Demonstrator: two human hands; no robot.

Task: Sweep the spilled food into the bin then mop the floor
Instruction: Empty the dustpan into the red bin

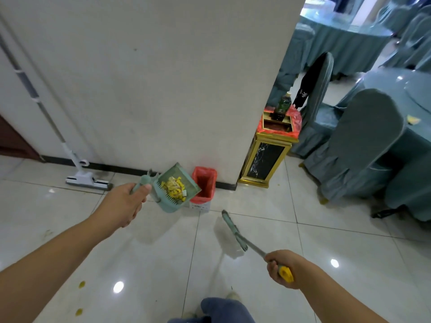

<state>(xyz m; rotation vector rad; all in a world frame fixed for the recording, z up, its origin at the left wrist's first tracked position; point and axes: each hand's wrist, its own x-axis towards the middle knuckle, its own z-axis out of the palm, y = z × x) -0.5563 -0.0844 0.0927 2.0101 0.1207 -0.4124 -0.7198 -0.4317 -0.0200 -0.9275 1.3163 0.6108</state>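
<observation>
My left hand (127,203) grips the handle of a teal dustpan (192,183), held in the air and tilted, just left of a small bin with a red liner (205,185) that stands against the wall. Yellow and pale food scraps (173,186) lie in the pan. My right hand (281,268) grips the broom's handle near its yellow end; the broom head (233,230) is low over the floor in front of the bin. A white flat mop (86,178) leans on the wall at the left. Yellow stains (81,284) mark the tiles at lower left.
A gold and black bin (265,159) with a red liner and a green bottle (282,107) on it stands at the wall's corner. Chairs in teal covers (363,145) and covered round tables fill the right side. My shoes show at the bottom edge.
</observation>
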